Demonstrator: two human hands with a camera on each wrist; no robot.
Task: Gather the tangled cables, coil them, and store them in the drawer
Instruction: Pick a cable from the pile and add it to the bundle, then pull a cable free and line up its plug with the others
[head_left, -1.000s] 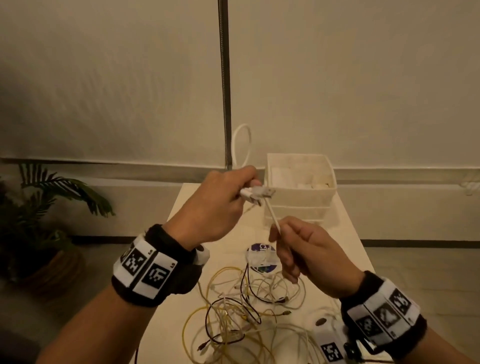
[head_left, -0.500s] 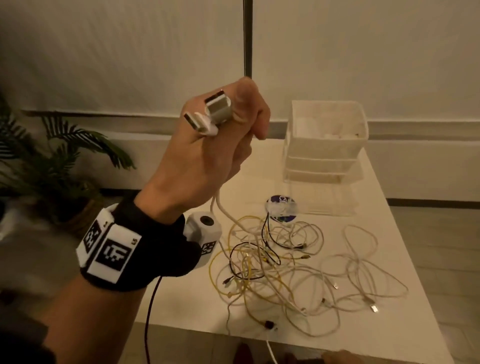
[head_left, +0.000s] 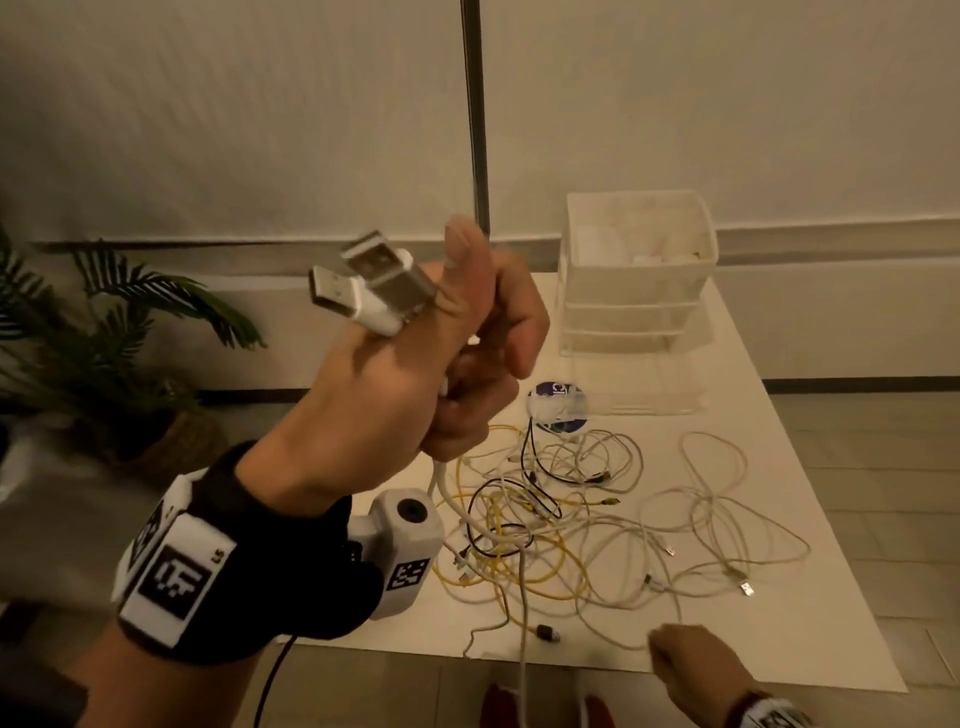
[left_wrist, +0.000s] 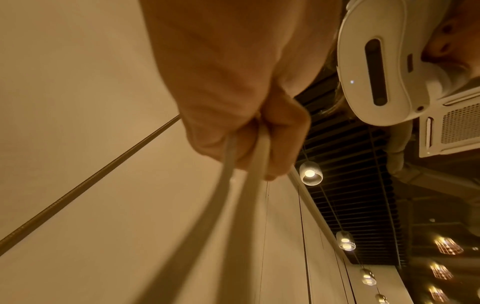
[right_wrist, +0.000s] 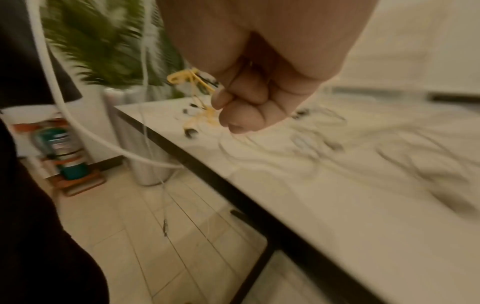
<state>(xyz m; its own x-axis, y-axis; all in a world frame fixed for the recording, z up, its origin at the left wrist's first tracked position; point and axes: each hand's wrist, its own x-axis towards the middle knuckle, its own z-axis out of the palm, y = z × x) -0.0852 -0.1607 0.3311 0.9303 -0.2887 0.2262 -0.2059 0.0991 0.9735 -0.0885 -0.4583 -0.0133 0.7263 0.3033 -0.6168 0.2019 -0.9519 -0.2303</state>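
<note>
The left hand (head_left: 410, 374) was raised above the worktop (head_left: 810, 613), fingers curled round a white cable (left_wrist: 233, 197) doubled so that both of its USB plugs (head_left: 371, 280) stuck out together over the back of the hand, while two strands ran down from the fist toward the heap. The right hand (head_left: 691, 670) hung low at the near edge of the worktop with its fingers clenched; the wrist view was too blurred to tell whether a thin strand lay inside the fist. The tangle of cables (head_left: 561, 514) lay spread over the middle of the worktop, in front of the white drawer unit (head_left: 636, 275). These cables looked light, limp and springy, so they would likely snag on one another if tugged; the sound place to hold seemed to be the stiff plug ends, with the free hand feeding slack along the cord. By count: two plugs in the raised hand, one white cable held, at least one yellow cable (head_left: 519, 577) and one black cable (head_left: 498, 499) in the heap, several pale ones whose number could not be made out, and three stacked drawers in the unit, the top one open. A round printed disc (head_left: 556, 408) lay just beyond the heap.
</note>
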